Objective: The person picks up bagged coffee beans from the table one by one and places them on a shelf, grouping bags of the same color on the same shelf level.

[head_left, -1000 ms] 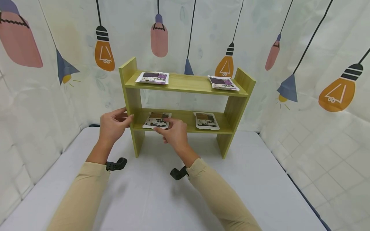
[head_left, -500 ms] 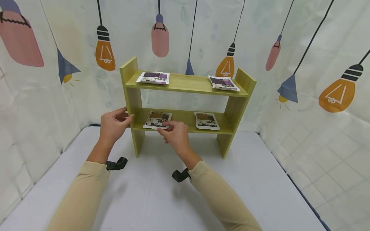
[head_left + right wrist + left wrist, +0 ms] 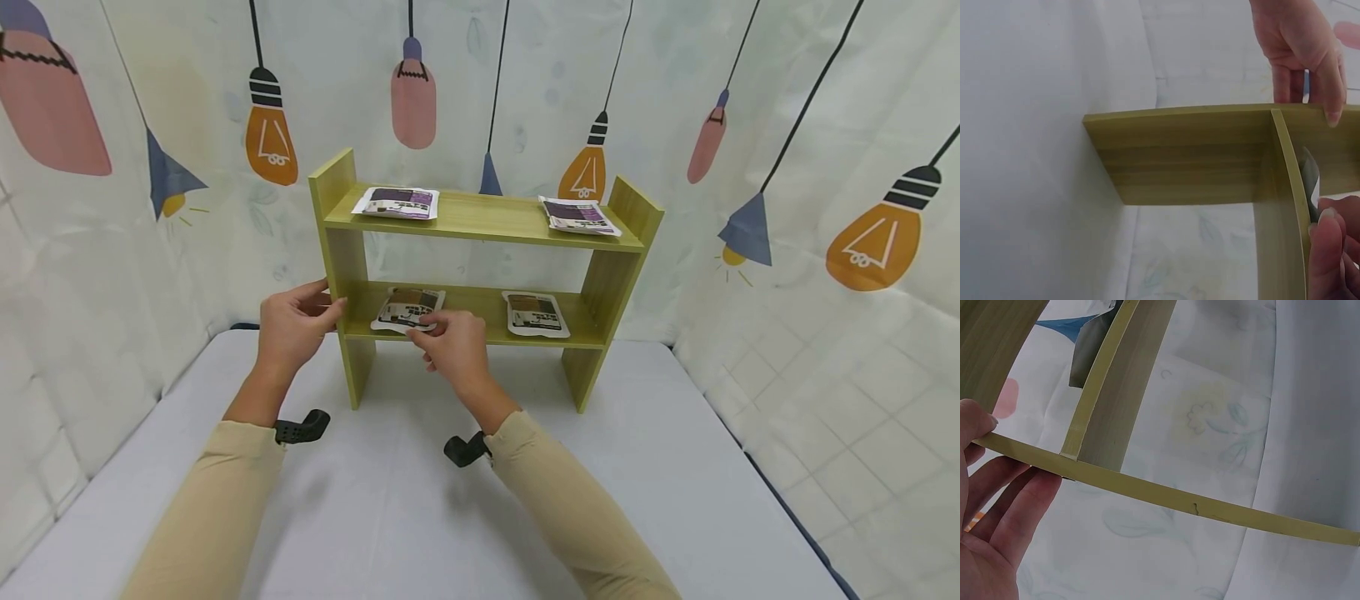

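Observation:
A two-tier light-green wooden shelf (image 3: 487, 218) stands on the table. At its left side panel (image 3: 1179, 505), my left hand (image 3: 291, 329) grips the edge between thumb and fingers. On the left part of the lower board lies a white pouch (image 3: 401, 310) with a brown and dark label. My right hand (image 3: 457, 346) pinches this pouch at its front right corner, thumb below and fingers above. In the right wrist view the pouch (image 3: 1310, 178) shows edge-on, and the right fingers (image 3: 1325, 250) partly cover it.
Another brown-labelled pouch (image 3: 536, 314) lies on the lower board's right part. On the top board are two purple-labelled pouches, one left (image 3: 397, 202) and one right (image 3: 579, 217). A white-covered table (image 3: 390, 517) lies below, with lamp-printed wall sheeting (image 3: 517, 108) behind.
My right fingertips have shifted very slightly to the right at the pouch's front corner. The left hand keeps its hold on the side panel, and the other pouches have not moved.

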`<state>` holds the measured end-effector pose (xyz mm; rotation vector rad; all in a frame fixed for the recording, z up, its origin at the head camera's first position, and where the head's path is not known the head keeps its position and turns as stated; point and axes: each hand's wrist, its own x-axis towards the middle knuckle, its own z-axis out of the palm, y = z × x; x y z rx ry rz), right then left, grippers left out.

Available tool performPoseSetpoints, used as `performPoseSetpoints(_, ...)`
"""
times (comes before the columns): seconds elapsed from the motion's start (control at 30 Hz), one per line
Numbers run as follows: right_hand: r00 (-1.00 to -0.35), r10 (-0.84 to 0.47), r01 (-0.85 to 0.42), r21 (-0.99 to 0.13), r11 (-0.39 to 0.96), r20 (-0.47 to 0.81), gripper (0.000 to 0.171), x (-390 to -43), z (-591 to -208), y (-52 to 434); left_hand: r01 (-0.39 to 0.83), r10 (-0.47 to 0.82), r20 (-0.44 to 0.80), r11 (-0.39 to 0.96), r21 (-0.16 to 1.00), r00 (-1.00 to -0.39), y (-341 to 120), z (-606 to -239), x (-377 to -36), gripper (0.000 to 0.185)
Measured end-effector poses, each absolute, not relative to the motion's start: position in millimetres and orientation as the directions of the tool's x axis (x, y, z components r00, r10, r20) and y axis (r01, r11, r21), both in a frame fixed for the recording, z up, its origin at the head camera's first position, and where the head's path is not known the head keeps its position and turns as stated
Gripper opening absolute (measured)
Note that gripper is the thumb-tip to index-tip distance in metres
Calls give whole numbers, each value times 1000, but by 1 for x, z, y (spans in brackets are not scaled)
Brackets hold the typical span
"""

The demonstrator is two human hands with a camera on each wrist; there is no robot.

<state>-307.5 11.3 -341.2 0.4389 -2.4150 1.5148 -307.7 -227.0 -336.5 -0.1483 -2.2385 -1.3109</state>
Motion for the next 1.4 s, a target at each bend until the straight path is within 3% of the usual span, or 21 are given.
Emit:
performPoseSetpoints(1.1, -907, -105, -417, -841, 346, 407, 26, -307, -346, 19, 337, -172, 477, 508, 793, -862, -226, -340, -307, 52)
performPoseSetpoints(1.4, -878, -52, -476, -854, 212, 476, 27, -295, -361, 42, 352, -182, 534, 573, 740, -826, -223, -351, -299, 47)
